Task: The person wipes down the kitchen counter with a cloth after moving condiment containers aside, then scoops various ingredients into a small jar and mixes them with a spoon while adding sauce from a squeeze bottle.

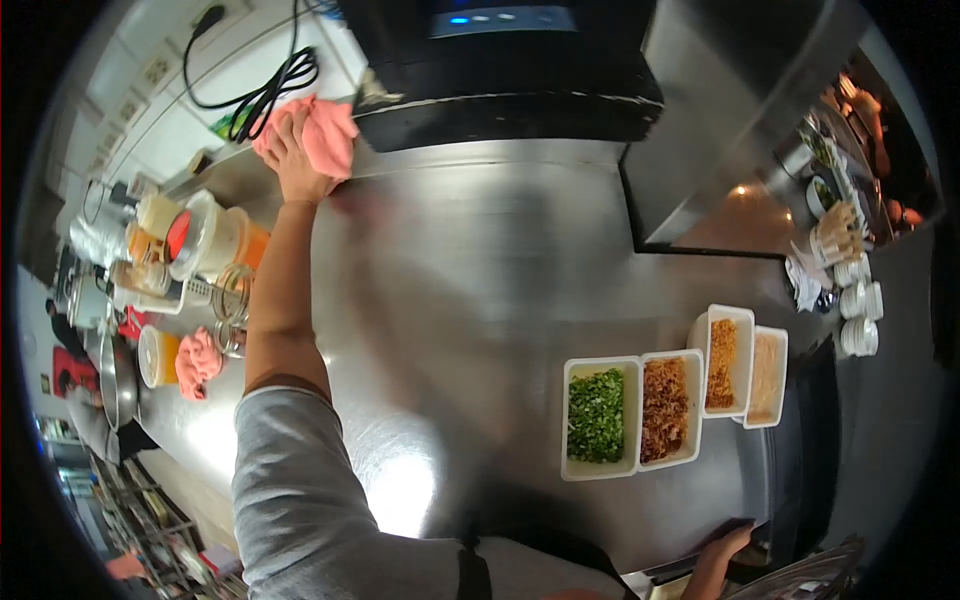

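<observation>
My left hand (288,154) is stretched out to the back left of the steel counter (480,270). Its fingers press and grip a pink cloth (325,135) against the raised back edge, beside a coiled black cable (280,85). Low at the right, my right hand (728,545) is at the counter's front edge. Its fingers are partly hidden, and I cannot make out whether it holds anything. Nearest to it are white tubs: one of chopped green herbs (595,415), one of brown fried shreds (664,410), one of golden crumbs (721,363) and one with pale contents (764,375).
A black machine (500,90) stands at the back, with a steel cabinet (720,150) to its right. Containers (205,235), glass jars (233,290) and a second pink cloth (198,362) crowd the left. Small white dishes (858,300) are stacked at right. Other people (95,420) are at far left.
</observation>
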